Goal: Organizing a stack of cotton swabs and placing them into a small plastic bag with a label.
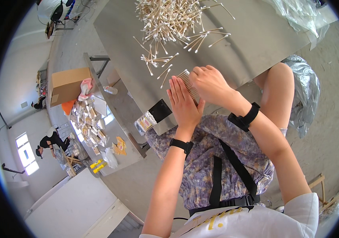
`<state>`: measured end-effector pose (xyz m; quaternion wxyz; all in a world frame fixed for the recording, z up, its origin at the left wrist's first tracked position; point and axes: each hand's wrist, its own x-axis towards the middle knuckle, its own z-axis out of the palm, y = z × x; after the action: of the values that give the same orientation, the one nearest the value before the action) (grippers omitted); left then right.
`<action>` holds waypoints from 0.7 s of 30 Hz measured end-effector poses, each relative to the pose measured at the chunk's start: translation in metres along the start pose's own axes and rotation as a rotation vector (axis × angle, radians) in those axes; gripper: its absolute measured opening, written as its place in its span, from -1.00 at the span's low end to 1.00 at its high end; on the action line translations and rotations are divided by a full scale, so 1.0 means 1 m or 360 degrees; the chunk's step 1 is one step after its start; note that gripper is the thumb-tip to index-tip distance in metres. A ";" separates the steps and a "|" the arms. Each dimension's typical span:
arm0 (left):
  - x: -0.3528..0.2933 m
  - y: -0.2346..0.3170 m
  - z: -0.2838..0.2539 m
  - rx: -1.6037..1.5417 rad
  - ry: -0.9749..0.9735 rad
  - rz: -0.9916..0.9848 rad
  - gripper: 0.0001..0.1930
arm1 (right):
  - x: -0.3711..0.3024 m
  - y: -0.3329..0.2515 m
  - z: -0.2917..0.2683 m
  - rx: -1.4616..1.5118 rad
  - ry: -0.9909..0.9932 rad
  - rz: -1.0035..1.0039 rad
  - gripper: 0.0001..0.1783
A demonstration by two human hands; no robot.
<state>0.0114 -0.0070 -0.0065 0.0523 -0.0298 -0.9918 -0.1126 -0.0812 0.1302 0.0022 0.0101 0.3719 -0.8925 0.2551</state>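
A flat row of cotton swabs [188,82] lies side by side on the metal table [253,43], between my two hands. My left hand [186,106] rests flat along the row's left side, fingers stretched out and close together. Curled fingers of my right hand [212,84] press against the row's right edge; whatever sits inside them is hidden. Beyond the hands rises a big heap of loose cotton swabs [169,20], with several strays scattered toward me. Left of my left hand, a clear packet of swabs [146,121] lies at the table edge, touching a black rectangular piece [160,111].
Crumpled clear plastic [296,16] covers the far right corner. A grey plastic bag [302,95] hangs beside my knee. Leftward, a second table [127,152] carries many small packs [88,123] and a cardboard box [68,85]. Another person [53,141] is farther off left.
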 end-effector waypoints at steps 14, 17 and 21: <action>-0.011 -0.011 0.007 -0.0243 0.0347 -0.0067 0.05 | -0.154 0.060 -0.198 -0.0070 0.0207 0.1421 -0.84; -0.010 -0.012 0.009 -0.0416 0.0474 -0.0007 0.04 | -0.235 0.092 -0.204 -0.0164 0.0228 0.1560 -0.85; -0.006 -0.004 0.008 -0.0364 0.0425 0.0047 0.05 | -0.278 0.097 -0.195 -0.0240 0.0183 0.1706 -0.80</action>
<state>0.0163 -0.0096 -0.0160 0.1814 -0.0349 -0.9562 -0.2269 0.0215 0.4604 0.0705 -0.0458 -0.1515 -0.9709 0.1798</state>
